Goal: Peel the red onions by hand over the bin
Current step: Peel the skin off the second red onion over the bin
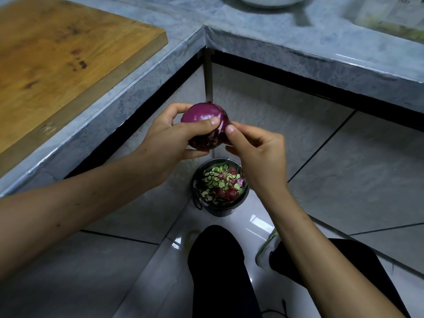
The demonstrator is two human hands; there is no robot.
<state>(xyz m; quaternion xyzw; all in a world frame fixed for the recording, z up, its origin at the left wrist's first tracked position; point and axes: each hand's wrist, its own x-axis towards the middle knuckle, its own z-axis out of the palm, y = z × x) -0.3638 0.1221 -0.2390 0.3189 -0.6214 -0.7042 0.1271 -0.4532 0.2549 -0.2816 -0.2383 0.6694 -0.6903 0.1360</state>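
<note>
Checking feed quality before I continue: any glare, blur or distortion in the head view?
Head view: wide-angle bend in the counter edge; glare patches on the floor tiles; top right corner blurred; red onion, both hands and bin sharp, dimly lit.

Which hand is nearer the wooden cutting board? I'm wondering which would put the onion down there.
Left. The left hand grips the red onion on the side facing the cutting board; the right hand is on the onion's far side.
</note>
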